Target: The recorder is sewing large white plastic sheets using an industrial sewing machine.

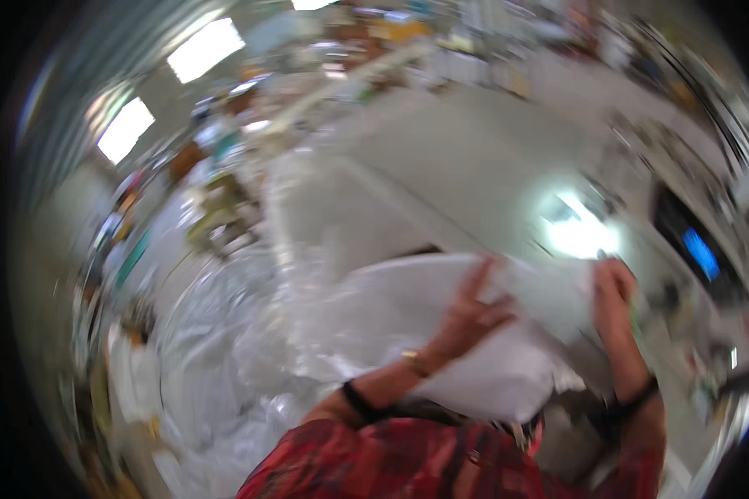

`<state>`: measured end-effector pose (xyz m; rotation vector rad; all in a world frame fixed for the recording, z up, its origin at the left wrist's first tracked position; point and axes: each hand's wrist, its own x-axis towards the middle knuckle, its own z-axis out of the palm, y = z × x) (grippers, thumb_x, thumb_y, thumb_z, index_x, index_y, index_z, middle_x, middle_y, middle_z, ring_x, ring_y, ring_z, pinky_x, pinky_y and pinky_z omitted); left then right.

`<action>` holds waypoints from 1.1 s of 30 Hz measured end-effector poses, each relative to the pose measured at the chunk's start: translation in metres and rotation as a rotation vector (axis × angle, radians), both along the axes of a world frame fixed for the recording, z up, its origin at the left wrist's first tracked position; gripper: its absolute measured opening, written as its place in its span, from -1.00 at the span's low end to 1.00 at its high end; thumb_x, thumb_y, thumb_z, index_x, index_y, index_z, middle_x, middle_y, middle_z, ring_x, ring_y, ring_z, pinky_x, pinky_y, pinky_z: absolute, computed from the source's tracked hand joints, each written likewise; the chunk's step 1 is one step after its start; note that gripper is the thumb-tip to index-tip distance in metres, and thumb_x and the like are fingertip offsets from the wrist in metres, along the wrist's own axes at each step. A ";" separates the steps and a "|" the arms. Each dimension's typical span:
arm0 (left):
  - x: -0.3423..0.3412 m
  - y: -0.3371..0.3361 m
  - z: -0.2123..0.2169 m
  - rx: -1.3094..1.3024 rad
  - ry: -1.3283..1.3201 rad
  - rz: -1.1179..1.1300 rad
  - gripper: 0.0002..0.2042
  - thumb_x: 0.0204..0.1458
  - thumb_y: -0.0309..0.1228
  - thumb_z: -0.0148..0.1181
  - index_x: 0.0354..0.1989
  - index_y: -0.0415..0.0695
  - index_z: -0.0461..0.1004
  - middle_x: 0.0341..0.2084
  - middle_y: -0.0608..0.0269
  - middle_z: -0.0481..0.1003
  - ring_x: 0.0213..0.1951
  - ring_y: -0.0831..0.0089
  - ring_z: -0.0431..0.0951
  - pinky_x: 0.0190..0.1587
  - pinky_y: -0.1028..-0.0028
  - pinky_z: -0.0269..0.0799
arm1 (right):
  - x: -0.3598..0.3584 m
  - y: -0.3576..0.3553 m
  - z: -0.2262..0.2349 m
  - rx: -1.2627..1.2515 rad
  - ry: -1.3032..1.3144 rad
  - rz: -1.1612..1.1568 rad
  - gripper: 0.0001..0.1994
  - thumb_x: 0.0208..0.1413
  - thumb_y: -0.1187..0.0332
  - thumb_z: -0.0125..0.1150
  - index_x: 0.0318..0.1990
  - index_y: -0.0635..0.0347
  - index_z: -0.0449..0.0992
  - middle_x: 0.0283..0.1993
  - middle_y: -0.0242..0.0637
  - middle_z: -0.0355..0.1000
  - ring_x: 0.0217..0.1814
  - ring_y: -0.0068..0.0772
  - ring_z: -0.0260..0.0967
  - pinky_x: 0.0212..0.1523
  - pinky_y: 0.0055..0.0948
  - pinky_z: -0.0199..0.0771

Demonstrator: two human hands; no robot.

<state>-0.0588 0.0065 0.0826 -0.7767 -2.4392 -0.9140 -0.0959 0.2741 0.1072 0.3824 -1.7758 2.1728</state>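
A white, thin sheet of material [508, 378], perhaps cloth or plastic, hangs over the near edge of the table in front of me. My left hand [473, 316] lies over its upper part with the fingers spread. At the sheet's right end, my right hand [614, 293] has its fingers pinched together on the edge. Motion blur hides the fingertips and the sheet's exact kind. Both forearms wear dark bands, and a gold-coloured band circles the left wrist.
A wide grey tabletop [449, 158] stretches ahead, with a bright light glare on its right part. Crumpled clear plastic [233, 333] heaps up on the left. A dark device with a blue screen [701, 254] stands at the right. Blurred clutter lines the far side.
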 end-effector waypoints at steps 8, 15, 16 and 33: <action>0.007 -0.008 0.001 0.546 -0.387 -0.118 -0.59 0.05 -0.53 0.19 0.13 -0.21 0.43 0.34 -0.11 0.11 0.34 -0.02 0.13 0.31 0.18 0.11 | 0.008 -0.008 0.031 0.028 0.023 0.053 -0.78 0.23 0.35 0.17 -0.44 0.25 0.46 -0.51 -0.61 0.28 -0.44 -0.79 0.08 -0.43 -0.66 0.14; -0.015 0.000 0.003 -0.070 0.057 0.181 -0.48 -0.04 -0.45 0.32 0.15 -0.24 0.35 0.23 -0.10 0.23 0.23 -0.07 0.24 0.20 0.10 0.22 | 0.009 -0.009 0.028 -0.047 -0.020 0.053 -0.78 0.24 0.36 0.16 -0.46 0.22 0.46 -0.52 -0.65 0.24 -0.44 -0.82 0.07 -0.46 -0.65 0.11; -0.016 -0.002 0.002 -0.056 0.070 0.215 -0.48 -0.04 -0.45 0.32 0.15 -0.24 0.35 0.23 -0.10 0.23 0.23 -0.07 0.24 0.20 0.10 0.22 | 0.009 -0.011 0.027 -0.053 -0.022 0.076 -0.76 0.24 0.35 0.16 -0.48 0.22 0.44 -0.52 -0.66 0.21 -0.45 -0.81 0.04 -0.47 -0.64 0.09; -0.056 -0.075 0.111 0.516 -0.600 -0.088 -0.96 0.09 -0.53 0.09 -0.31 -0.19 0.45 -0.53 0.47 0.37 -0.48 0.72 0.33 -0.39 0.68 0.27 | 0.003 -0.009 0.037 -0.055 0.073 0.055 -0.64 0.26 0.28 0.11 -0.58 0.10 0.23 -0.58 -0.65 0.06 -0.50 -0.78 -0.08 -0.51 -0.62 0.01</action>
